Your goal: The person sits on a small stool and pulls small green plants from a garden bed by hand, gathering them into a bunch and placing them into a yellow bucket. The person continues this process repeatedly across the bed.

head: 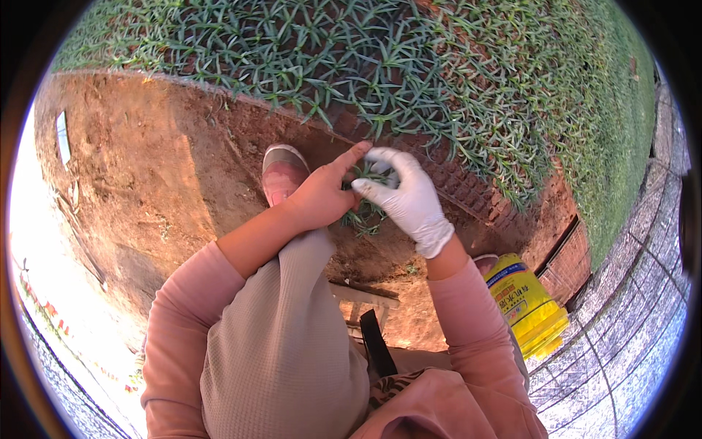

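Note:
My left hand is bare, its index finger stretched towards the edge of the planted bed; its palm side is hidden. Opposite it, my right hand wears a white disposable glove, thumb and fingers curved around some narrow green leaves. Whether either hand grips these leaves is unclear. Below the hands, a small clump of green seedlings lies over the brown soil. Just beyond the fingertips, rows of seedlings stand in brown soil cells along the bed's edge.
A yellow plastic bucket with printed writing lies tilted at the right, near grey paving. My pink shoe is on the bare soil left of the hands. A wooden piece lies beneath me. Dense green plants cover the upper right.

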`<state>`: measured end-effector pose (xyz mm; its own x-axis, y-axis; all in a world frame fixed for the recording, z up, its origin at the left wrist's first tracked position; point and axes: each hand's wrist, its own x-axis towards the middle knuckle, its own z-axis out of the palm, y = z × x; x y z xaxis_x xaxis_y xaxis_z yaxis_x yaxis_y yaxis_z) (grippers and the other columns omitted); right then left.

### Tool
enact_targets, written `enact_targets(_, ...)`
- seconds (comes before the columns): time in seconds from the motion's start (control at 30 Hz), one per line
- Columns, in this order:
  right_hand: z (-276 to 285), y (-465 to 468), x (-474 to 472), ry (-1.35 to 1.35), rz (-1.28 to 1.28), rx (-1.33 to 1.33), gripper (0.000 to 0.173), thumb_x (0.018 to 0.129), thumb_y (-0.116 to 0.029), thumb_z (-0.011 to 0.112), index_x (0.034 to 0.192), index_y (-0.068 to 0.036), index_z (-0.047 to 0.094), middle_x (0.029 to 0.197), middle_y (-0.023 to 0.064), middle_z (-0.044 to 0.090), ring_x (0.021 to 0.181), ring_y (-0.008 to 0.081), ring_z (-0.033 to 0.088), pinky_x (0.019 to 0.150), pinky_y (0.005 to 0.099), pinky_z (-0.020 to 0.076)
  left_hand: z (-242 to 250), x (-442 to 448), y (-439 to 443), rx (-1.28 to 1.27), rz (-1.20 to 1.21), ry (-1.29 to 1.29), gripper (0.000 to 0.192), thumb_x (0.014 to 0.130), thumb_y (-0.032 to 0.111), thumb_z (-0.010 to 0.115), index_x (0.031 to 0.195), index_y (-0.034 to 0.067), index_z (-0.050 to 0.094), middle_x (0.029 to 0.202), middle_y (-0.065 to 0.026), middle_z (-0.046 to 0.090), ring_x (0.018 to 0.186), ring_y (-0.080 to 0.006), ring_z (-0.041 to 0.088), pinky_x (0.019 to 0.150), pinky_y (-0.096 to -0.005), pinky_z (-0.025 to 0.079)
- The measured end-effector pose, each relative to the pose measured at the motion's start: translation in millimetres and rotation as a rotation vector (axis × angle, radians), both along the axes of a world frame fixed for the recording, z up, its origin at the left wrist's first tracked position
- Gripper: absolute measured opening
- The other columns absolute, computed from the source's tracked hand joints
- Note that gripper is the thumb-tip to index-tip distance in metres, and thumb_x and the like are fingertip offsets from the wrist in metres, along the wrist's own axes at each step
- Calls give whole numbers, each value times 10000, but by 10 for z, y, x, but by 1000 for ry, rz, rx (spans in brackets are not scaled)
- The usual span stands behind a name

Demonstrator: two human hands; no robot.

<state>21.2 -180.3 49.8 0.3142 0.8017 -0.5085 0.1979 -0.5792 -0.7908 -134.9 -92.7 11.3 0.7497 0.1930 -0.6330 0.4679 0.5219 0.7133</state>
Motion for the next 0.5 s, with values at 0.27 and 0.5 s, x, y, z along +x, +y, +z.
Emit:
enact_targets(0.27,-284,-282,398,300,-660,189,165,868,54,661,1002,-22,603,898,74,665,776,132,651,670,233,532,-46,5,-11,-101,1,57,743,872,-97,536,1526,95,240,1097,-134,660,741,-116,566,722,-266,511)
enact_targets(0.5,-669,-247,496,-242,-504,276,140,821,1,734,911,-3,627,852,37,668,770,136,624,755,244,513,-193,-56,-1,-367,233,-10,601,917,-74,528,1472,44,329,1095,-137,656,863,-118,582,785,-257,506)
